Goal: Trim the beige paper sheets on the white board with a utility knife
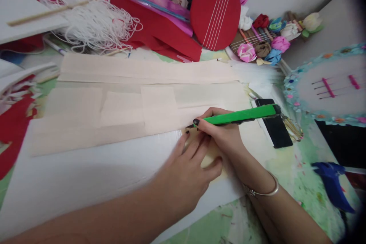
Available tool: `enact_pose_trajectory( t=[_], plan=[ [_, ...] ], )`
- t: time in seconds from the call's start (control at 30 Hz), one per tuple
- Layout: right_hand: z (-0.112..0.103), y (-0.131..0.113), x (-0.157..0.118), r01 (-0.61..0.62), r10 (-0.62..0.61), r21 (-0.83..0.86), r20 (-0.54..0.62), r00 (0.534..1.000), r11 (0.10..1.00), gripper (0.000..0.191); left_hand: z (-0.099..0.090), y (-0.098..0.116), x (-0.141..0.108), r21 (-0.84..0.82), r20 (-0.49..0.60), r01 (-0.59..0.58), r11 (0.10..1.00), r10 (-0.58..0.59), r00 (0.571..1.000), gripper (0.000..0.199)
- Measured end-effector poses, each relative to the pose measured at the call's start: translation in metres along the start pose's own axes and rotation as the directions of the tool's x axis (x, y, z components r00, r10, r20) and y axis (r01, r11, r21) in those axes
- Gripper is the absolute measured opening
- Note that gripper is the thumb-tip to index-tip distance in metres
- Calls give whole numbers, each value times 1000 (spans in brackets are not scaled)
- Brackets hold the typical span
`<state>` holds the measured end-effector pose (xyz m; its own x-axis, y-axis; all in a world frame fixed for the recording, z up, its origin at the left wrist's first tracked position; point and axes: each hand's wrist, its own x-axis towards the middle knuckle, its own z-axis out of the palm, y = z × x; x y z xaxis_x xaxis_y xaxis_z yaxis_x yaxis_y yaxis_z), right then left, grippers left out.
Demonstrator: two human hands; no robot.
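My right hand (pixel 221 133) is closed around a green utility knife (pixel 243 115), with its thumb along the handle and its tip at the lower edge of a cream fabric-like sheet (pixel 158 108). My left hand (pixel 191 169) lies with fingers spread just below the tip, pressing on the white board (pixel 94 171) and a small pale yellowish piece beneath the fingers. Cream pieces overlap one another across the upper part of the board. A longer cream strip (pixel 143 66) runs along the back. Whether the tip touches the sheet or the board is hard to tell.
Tangled white cord (pixel 94 23) and red fabric (pixel 160 42) lie at the back. A red stringed shape (pixel 215 11) stands behind, beside paper flowers (pixel 280 44). On the right are a black phone-like object (pixel 274 124), a blue glue gun (pixel 333 185) and a flower-edged oval (pixel 328 84).
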<state>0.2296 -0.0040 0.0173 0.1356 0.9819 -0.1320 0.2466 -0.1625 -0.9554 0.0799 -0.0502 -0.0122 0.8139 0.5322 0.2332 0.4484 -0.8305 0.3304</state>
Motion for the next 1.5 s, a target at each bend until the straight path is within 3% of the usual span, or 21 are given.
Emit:
enact_pose_trajectory(
  t=[1.5],
  plan=[
    [-5,6,0,39,-40,-23,-38,998,999,24,-2,-1,0,-2,13,-10,1000,10,1000,44]
  ],
)
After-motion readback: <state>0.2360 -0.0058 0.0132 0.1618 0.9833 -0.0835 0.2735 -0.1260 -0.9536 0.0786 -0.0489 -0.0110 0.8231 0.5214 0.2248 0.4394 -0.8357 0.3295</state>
